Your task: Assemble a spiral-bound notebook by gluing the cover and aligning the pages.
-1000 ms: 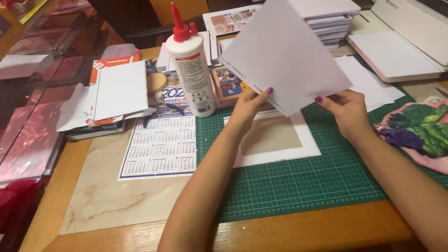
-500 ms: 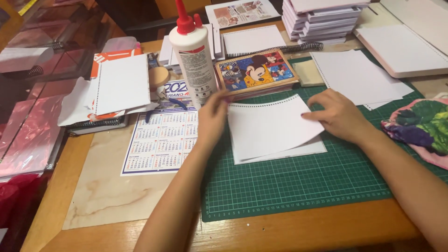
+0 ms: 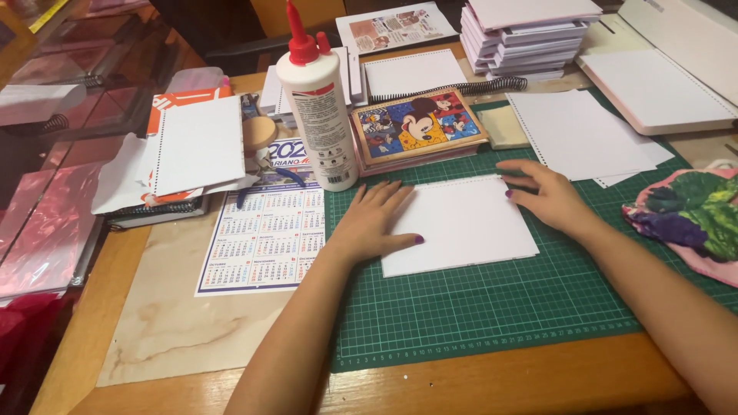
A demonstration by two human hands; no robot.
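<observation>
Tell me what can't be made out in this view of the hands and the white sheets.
Head view only:
- Mat under the white sheets: covered by them.
- Left hand palm: faces down.
- Right hand forearm: cut by the frame edge.
- Glue bottle label: too small.

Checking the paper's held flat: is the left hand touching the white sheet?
Touching. The head view shows the left hand lying flat on the white sheet, thumb across its left edge.
</observation>
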